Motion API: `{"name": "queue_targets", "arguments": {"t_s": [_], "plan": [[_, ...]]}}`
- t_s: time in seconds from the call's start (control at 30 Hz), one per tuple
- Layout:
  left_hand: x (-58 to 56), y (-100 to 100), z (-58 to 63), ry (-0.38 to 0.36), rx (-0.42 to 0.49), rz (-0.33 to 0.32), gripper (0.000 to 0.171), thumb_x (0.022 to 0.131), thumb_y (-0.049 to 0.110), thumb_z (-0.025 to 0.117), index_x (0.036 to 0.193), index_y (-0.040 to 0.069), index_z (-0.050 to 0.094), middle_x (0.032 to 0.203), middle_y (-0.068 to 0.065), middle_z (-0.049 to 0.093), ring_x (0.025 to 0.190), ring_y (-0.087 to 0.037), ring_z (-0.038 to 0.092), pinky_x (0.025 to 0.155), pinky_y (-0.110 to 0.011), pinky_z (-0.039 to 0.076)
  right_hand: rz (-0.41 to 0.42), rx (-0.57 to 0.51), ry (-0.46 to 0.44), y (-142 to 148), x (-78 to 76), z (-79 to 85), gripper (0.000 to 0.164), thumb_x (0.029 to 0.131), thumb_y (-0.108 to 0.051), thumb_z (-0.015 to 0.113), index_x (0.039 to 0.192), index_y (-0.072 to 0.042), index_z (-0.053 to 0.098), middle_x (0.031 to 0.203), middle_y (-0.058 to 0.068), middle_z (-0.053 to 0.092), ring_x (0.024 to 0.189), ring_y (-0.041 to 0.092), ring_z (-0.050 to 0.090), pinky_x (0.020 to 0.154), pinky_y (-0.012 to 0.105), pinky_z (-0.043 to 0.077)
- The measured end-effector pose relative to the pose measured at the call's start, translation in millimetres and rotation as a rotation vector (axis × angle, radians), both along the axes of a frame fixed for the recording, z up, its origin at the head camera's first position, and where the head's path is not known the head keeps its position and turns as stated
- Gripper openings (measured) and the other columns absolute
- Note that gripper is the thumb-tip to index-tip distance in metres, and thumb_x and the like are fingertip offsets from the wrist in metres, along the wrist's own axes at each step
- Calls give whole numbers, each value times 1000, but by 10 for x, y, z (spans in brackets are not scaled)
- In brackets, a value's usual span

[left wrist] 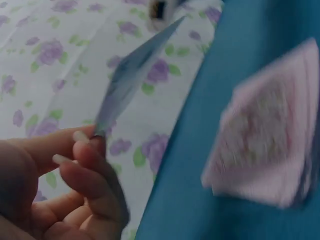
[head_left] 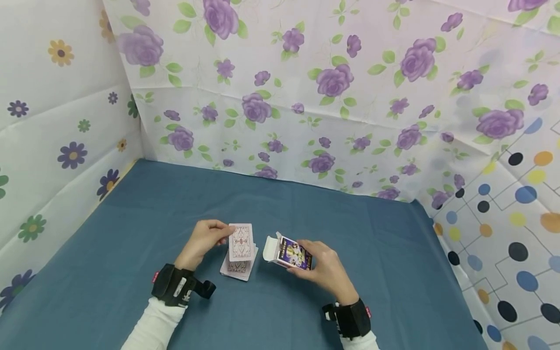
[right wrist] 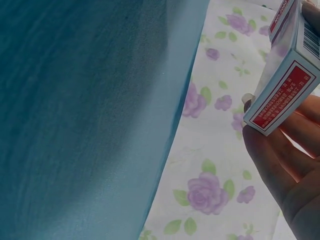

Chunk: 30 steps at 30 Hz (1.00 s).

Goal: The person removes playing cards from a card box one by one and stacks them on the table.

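Observation:
My left hand (head_left: pixel 206 241) pinches a playing card (head_left: pixel 241 242) by its edge, its red-patterned back up in the head view. Under it on the table lies a loose stack of cards (head_left: pixel 237 273), partly covered by the held card. In the left wrist view the card (left wrist: pixel 131 77) stands out from thumb and fingertips, with the card stack (left wrist: pixel 260 135) blurred to the right. My right hand (head_left: pixel 324 268) grips a card box (head_left: pixel 295 253), tilted, its white flap (head_left: pixel 270 249) folded out toward the stack. The right wrist view shows the box's end (right wrist: pixel 282 97) with a red label.
A blue cloth (head_left: pixel 197 194) covers the table. Behind it hangs a white curtain (head_left: pixel 288 112) with purple roses; patterned cloths stand at the left (head_left: pixel 48 121) and right (head_left: pixel 516 214). Each wrist wears a black camera strap.

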<state>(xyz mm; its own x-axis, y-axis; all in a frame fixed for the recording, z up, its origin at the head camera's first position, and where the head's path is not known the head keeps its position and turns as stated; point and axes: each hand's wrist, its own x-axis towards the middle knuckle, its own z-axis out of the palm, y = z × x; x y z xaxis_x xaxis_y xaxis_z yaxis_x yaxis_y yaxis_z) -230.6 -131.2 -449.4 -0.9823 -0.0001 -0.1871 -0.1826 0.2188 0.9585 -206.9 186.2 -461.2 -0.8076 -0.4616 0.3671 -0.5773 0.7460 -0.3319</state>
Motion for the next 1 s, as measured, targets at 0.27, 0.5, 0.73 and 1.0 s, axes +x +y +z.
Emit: {"name": "queue_targets", "arguments": {"t_s": [0.27,0.5,0.73,1.0], "plan": [[-15,-55,-206,-45,-155,-33,18,90,9,66,100,-5,68,81,-10,65,71,-21,58,66,-34,45,6,15,12,3,10,-15,64,73,-44,82,126,-12,64,117,6,69,103,19,65,80,34,54],[-37,-15,-331,-43,-252,7,12,85,6,69,93,-3,69,78,-12,66,66,-20,59,59,-31,44,2,20,3,10,1,-17,64,74,-44,82,126,-13,64,117,5,69,103,17,65,80,33,54],[-16,7,-337,-19,-291,-6,13,85,7,70,92,-3,68,78,-14,66,64,-18,59,57,-30,43,5,21,6,12,-4,-11,64,73,-43,83,126,-13,64,116,5,69,101,16,65,78,32,54],[1,37,-343,6,-335,-36,14,86,10,70,93,-2,67,80,-14,67,66,-19,60,59,-32,44,6,14,-4,2,15,-21,64,74,-45,82,127,-12,63,117,5,68,100,16,65,77,31,53]]}}
